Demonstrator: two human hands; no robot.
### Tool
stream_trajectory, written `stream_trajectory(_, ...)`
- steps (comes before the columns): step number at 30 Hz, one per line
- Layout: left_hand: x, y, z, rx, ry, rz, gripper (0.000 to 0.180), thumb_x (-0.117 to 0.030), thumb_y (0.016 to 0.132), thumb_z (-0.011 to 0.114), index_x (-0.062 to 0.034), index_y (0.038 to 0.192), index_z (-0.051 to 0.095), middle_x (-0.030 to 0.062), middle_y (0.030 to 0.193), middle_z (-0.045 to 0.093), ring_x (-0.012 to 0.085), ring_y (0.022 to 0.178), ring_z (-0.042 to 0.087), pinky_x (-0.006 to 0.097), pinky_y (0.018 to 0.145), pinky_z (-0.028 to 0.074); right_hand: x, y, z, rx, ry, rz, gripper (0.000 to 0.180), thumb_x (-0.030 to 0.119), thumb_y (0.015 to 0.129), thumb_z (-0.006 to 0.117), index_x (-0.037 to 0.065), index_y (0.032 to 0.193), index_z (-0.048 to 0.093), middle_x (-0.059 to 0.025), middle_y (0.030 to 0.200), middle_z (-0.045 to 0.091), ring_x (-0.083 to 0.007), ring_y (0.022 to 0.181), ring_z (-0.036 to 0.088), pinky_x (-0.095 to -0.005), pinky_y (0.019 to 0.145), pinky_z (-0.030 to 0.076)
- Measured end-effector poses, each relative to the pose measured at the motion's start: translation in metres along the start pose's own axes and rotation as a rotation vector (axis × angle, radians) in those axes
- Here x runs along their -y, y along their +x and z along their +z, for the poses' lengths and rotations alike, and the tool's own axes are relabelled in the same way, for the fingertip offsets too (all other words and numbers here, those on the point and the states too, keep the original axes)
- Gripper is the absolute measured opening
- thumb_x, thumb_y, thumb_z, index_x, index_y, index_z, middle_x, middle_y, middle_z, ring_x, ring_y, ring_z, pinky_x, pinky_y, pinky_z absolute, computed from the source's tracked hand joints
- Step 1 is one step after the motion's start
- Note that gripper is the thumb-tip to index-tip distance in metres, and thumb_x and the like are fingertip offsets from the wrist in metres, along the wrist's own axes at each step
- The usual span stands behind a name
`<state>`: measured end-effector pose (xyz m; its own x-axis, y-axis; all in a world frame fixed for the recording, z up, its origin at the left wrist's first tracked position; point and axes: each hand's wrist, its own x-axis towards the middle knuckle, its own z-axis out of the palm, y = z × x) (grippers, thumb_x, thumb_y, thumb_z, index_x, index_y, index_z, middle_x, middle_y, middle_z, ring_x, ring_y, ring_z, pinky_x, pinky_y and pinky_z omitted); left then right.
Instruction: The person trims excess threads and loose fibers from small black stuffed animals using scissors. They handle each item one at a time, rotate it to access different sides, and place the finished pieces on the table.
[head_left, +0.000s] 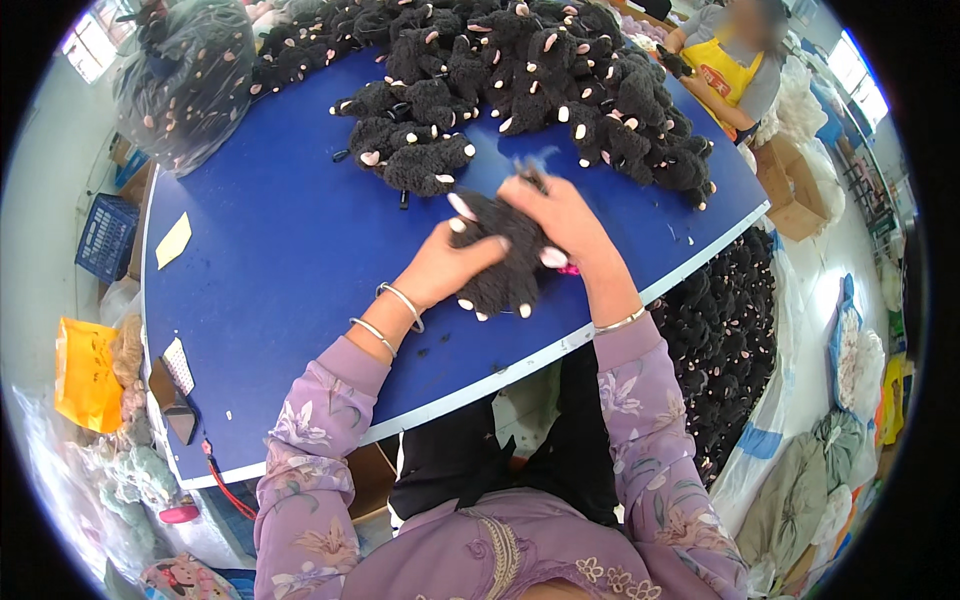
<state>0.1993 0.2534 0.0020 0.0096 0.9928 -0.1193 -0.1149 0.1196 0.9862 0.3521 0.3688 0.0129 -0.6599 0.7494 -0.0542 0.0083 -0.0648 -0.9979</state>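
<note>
Head view: both hands [447,265] [562,218] clamp a plush toy [508,277]; toy heap [545,75], bulging bag [185,95] beyond.

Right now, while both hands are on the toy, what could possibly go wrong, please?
The bangles on the left wrist might catch in the fluffy black toy that the left hand and right hand hold. A heap of similar toys lies just beyond; if this one were set down there, it could be hard to tell apart. The red strap hangs over the edge of the blue table and might get snagged.
</note>
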Motion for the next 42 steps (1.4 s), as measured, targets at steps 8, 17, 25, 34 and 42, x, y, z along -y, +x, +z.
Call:
stream_trajectory(8,0.009,0.007,-0.004,-0.305,-0.616,0.076,0.033,-0.017,0.091,0.053,0.0003,0.120,0.050,0.0133,0.107,0.062,0.0241,0.093,0.065,0.038,0.079,0.056,0.008,-0.009,0.000,-0.199,0.124,-0.095,0.027,0.029,0.092,0.060,0.003,0.084,0.060,0.0000,0.068,0.055,-0.0024,0.048,0.038,-0.0201,0.044,0.032)
stream_trajectory(17,0.020,0.012,-0.014,-0.356,-0.714,0.088,0.035,-0.020,0.093,0.051,-0.0021,0.123,0.048,0.0126,0.110,0.061,0.0253,0.093,0.064,0.039,0.079,0.056,0.003,-0.017,0.016,-0.140,-0.200,-0.219,0.019,0.016,0.082,0.070,0.001,0.092,0.065,0.0041,0.073,0.057,-0.0025,0.063,0.043,-0.0202,0.057,0.038)
stream_trajectory(25,0.017,0.009,-0.014,-0.329,-0.698,0.078,0.036,-0.024,0.094,0.048,-0.0011,0.122,0.048,0.0135,0.109,0.061,0.0257,0.093,0.065,0.040,0.078,0.056,0.011,-0.020,0.014,-0.116,-0.259,-0.198,0.016,0.013,0.089,0.061,-0.001,0.095,0.065,-0.0001,0.078,0.062,-0.0044,0.068,0.048,-0.0228,0.061,0.042)
stream_trajectory(34,0.020,0.008,-0.018,-0.237,-0.573,-0.013,0.036,-0.012,0.083,0.043,0.0028,0.113,0.056,0.0139,0.101,0.064,0.0245,0.091,0.064,0.037,0.082,0.053,0.003,-0.013,0.006,-0.164,-0.103,-0.218,0.015,0.015,0.092,0.058,0.001,0.093,0.064,0.0022,0.076,0.058,-0.0034,0.063,0.046,-0.0213,0.055,0.038)
stream_trajectory(42,0.023,0.009,-0.011,-0.118,-0.506,0.196,0.022,0.004,0.083,0.057,0.0000,0.105,0.060,0.0086,0.110,0.062,0.0194,0.102,0.060,0.034,0.089,0.049,0.012,-0.021,0.001,0.025,0.238,-0.232,0.013,0.015,0.093,0.057,0.002,0.095,0.060,0.0028,0.075,0.053,-0.0022,0.053,0.039,-0.0207,0.045,0.033)
